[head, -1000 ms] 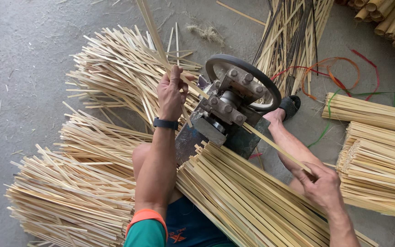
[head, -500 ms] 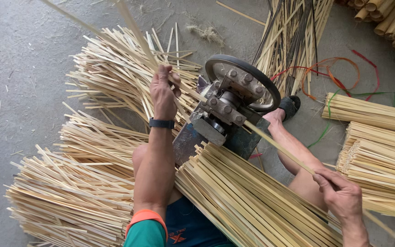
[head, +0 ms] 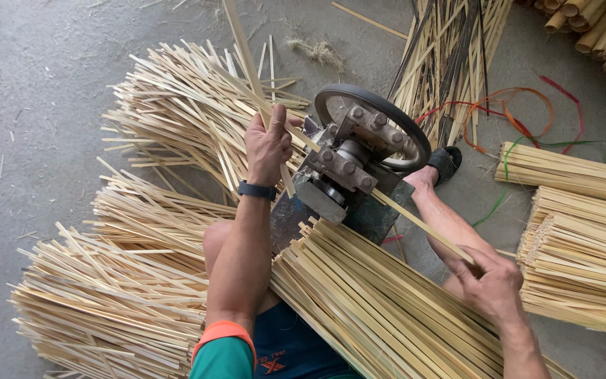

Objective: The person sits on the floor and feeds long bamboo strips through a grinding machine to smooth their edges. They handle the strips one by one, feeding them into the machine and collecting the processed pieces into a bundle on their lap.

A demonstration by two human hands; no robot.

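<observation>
Strip (head: 415,219) runs diagonal, lower right to upper left, through splitter (head: 359,158). Right hand (head: 492,281) pinches tail; left hand (head: 269,144) clenches split ends.

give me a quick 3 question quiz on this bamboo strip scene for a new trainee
1. True or false: the left hand grips thin strips coming out of the far side of the machine.
2. Which hand holds the strip on the near side of the machine?
A. left hand
B. right hand
C. neither
3. Fill in: the left wrist wears a dark ____.

Key
1. true
2. B
3. band
</observation>
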